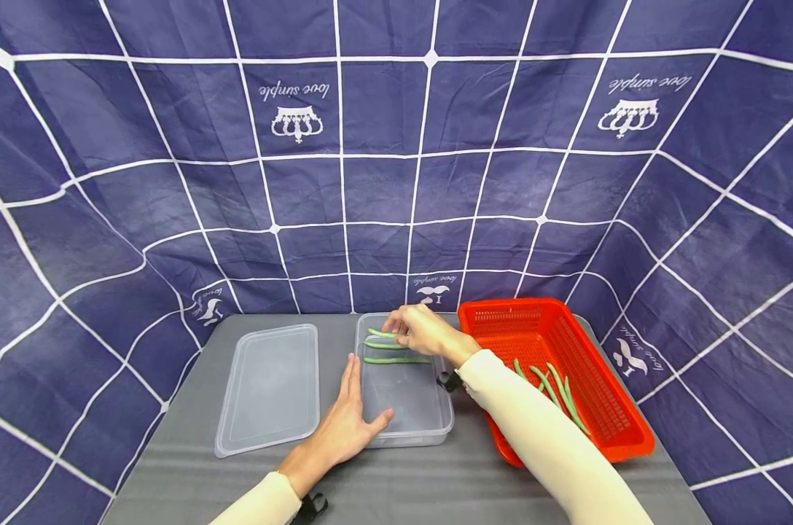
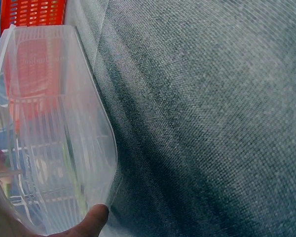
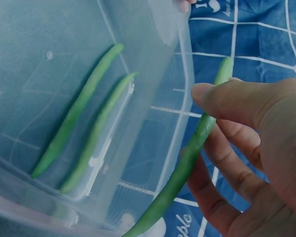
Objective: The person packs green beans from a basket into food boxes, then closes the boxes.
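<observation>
A clear plastic container point(image 1: 406, 408) stands in the middle of the table. My right hand point(image 1: 423, 332) is over its far end and pinches a green bean point(image 3: 180, 173) between thumb and fingers. In the right wrist view this bean hangs by the container's rim. Two other green beans point(image 3: 79, 111) lie side by side on the container floor. Along the container's near left side is my left hand point(image 1: 347, 423), fingers straight and thumb spread. The left wrist view shows one fingertip point(image 2: 96, 217) against the clear wall; most of that hand is out of that view.
At the right stands a red perforated basket point(image 1: 622, 412) with several green beans point(image 1: 560, 390) inside, partly covered by my right forearm. A clear flat lid point(image 1: 275, 390) lies on the grey table point(image 1: 396, 488) at the left. Blue checked cloth point(image 1: 383, 189) hangs behind and at both sides.
</observation>
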Demonstrator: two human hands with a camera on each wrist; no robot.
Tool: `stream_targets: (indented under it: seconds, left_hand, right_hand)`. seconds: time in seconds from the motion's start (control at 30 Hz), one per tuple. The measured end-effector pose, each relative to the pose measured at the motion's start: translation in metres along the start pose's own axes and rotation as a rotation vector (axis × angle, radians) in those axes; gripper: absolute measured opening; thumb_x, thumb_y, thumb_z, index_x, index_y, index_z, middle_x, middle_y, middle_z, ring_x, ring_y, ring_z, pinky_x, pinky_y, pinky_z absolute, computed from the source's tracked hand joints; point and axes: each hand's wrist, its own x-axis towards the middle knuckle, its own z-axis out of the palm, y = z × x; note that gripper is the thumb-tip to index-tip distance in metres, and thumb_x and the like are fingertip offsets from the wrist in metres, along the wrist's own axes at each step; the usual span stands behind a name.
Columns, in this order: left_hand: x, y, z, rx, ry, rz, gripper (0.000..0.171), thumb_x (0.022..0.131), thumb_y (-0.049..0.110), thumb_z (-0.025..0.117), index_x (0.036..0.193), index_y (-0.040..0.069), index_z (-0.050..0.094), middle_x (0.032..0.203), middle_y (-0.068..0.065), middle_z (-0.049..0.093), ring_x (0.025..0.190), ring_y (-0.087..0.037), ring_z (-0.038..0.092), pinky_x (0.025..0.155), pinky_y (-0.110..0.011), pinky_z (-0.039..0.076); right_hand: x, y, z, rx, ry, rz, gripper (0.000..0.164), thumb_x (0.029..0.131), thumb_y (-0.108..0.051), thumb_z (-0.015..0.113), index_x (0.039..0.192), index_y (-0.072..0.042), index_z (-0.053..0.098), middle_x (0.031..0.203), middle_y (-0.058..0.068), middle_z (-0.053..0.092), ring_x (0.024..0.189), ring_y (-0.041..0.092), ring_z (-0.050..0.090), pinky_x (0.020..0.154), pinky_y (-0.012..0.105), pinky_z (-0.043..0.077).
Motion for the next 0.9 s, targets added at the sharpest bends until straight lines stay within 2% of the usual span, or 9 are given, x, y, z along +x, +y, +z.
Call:
stream_targets:
  seconds: [0.37, 0.6, 0.9]
  left_hand:
    - [-0.001, -0.003, 0.003, 0.010, 0.004, 0.004, 0.126, 0.105, 0.048, 0.085, 0.184, -0.008, 0.004, 0.196, -0.028, 0.000, 0.168, -0.055, 0.045, 0.127, -0.064, 0.053]
    - [-0.001, -0.003, 0.004, 0.028, 0.020, 0.003, 0.125, 0.105, 0.048, 0.085, 0.184, -0.008, 0.006, 0.196, -0.027, 0.002, 0.167, -0.054, 0.047, 0.126, -0.063, 0.054]
    - [-0.001, -0.002, 0.003, 0.024, 0.015, 0.005, 0.126, 0.104, 0.049, 0.085, 0.184, -0.008, 0.005, 0.196, -0.027, 0.002, 0.164, -0.054, 0.051, 0.123, -0.063, 0.057]
  right_hand:
    - [0.008, 0.007, 0.016, -0.009, -0.025, 0.037, 0.028, 0.099, -0.002, 0.088, 0.121, -0.019, 0.090, 0.108, 0.001, 0.087, 0.101, 0.016, 0.082, 0.095, 0.038, 0.068]
    - [0.016, 0.007, 0.026, 0.017, -0.040, 0.011, 0.027, 0.100, 0.001, 0.086, 0.122, -0.014, 0.090, 0.108, 0.004, 0.088, 0.101, 0.019, 0.083, 0.095, 0.037, 0.069]
    - [0.020, 0.010, 0.035, 0.036, -0.048, 0.021, 0.028, 0.099, 0.002, 0.086, 0.122, -0.012, 0.089, 0.109, 0.005, 0.088, 0.102, 0.019, 0.084, 0.096, 0.037, 0.069]
